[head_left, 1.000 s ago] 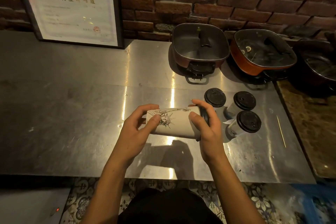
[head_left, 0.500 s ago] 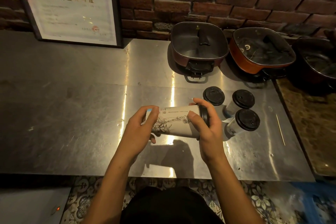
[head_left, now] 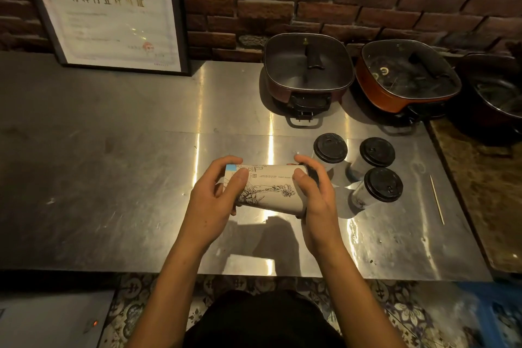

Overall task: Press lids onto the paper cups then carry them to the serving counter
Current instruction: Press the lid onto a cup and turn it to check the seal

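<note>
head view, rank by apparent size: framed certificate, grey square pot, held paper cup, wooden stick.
1. framed certificate
2. grey square pot
3. held paper cup, though it is nearest the camera, so it looks bigger
4. wooden stick

Two bare forearms are seen from above, with no sleeves, watch, rings or gloves worn on the left hand (head_left: 210, 200) or the right hand (head_left: 316, 200). A dark, plain garment (head_left: 262, 319) is worn below, its lower edge lost in shadow.
</note>
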`<state>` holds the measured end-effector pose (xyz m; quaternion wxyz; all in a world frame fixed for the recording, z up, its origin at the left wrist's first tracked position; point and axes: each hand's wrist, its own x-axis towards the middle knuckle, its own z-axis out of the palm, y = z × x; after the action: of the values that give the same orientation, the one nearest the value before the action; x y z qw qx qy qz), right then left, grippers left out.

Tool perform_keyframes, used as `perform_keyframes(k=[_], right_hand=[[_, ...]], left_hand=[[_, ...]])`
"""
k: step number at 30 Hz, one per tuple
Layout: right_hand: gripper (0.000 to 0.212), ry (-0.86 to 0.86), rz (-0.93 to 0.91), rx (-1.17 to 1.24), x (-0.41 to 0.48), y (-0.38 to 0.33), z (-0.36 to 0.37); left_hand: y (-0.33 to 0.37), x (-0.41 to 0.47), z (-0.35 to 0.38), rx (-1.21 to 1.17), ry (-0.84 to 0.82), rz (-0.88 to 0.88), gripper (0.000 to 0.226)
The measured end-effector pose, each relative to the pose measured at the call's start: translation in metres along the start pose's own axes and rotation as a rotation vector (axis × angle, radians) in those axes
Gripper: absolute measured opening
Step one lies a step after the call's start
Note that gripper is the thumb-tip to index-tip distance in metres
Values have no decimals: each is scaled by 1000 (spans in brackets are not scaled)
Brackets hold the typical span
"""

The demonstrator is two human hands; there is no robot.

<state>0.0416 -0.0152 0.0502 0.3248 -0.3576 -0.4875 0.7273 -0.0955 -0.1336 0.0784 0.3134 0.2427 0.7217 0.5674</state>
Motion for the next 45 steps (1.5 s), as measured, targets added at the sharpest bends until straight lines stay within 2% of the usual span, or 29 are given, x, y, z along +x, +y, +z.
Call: perform_keyframes(k=[2, 4, 8, 10, 12, 15, 21, 23, 25, 28, 31, 34, 36, 41, 45], right_hand=[[40, 4, 42, 62, 3, 4, 0], [36, -3, 132, 173, 6, 10, -3], [57, 11, 494, 492, 11, 24, -9], [61, 14, 609, 612, 11, 28, -13], [52, 22, 629, 670, 12, 30, -19], [39, 46, 620, 734, 12, 31, -31], [43, 41, 658, 747, 17, 38, -59], [48, 70, 621, 743, 22, 36, -65], [42, 53, 517, 685, 24, 31, -67], [37, 8, 331, 432, 23, 22, -59], [55, -29, 40, -80, 17, 24, -40], [83, -139, -193, -363, 11, 26, -12], [94, -200, -207, -408, 11, 26, 11], [94, -338, -211, -478, 12, 41, 77], [91, -414, -202, -468, 13, 61, 130]], left_hand=[[8, 2, 1, 32, 19, 44, 40], [18, 6, 7, 115, 18, 104, 41], [37, 9, 35, 408, -12, 305, 46], [40, 10, 54, 578, -37, 436, 53], [38, 8, 72, 707, -84, 478, 58], [36, -2, 95, 779, -125, 464, 61], [30, -10, 99, 739, -135, 428, 57], [24, -15, 91, 713, -125, 381, 55], [12, -20, 79, 653, -89, 309, 52], [-9, -25, 55, 642, -19, 195, 53], [-28, -25, 34, 592, -5, 109, 43], [-33, -18, 21, 287, 53, -60, 30], [-29, -12, 8, 98, 77, -168, 34], [-33, 3, -44, -137, 36, -152, 46], [-49, 20, -89, -230, 114, -147, 32]])
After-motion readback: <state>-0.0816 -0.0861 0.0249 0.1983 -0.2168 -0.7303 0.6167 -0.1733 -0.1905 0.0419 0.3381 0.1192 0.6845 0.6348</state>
